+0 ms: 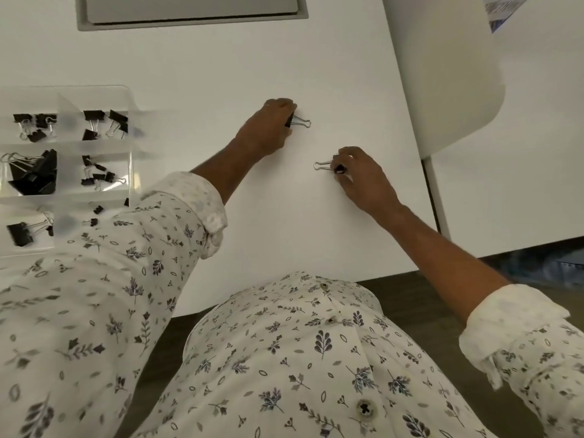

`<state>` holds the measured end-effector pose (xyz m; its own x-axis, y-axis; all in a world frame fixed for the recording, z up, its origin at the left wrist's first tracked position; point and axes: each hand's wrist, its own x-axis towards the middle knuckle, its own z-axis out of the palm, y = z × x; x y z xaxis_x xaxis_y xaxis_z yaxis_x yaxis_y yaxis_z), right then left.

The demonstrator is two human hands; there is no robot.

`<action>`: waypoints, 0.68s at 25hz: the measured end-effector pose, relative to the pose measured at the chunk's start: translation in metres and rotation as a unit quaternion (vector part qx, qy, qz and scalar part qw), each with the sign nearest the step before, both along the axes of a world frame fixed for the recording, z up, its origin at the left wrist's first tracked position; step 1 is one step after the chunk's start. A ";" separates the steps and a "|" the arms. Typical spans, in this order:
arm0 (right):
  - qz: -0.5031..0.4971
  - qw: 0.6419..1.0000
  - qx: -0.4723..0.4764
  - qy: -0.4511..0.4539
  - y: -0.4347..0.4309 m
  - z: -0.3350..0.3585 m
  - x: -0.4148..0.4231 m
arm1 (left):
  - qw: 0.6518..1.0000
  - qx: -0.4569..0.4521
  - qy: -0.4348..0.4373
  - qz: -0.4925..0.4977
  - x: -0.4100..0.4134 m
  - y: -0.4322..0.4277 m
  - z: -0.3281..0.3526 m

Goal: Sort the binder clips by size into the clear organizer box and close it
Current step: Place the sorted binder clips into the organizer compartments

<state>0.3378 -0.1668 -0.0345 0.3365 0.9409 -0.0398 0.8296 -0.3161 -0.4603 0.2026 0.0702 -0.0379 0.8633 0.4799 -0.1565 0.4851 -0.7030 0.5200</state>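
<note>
Left hand [271, 121] pinched a clip [292, 121], right hand [363, 177] a second clip [338, 169] (bodies gripped, handles free), likely bound for the box [104, 90].

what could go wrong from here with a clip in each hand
1. The left sleeve passes over the near corner of the organizer box; pulling that arm back might nudge the box or drag small clips out.
2. The left hand pinches the far clip and the right hand the near clip, bodies mostly hidden by fingers, so a size could be misjudged and dropped in the wrong compartment.
</note>
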 end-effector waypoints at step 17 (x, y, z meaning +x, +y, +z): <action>0.088 0.971 0.135 0.176 0.070 0.024 -0.123 | 0.916 0.019 -0.227 0.331 -0.239 -0.063 0.042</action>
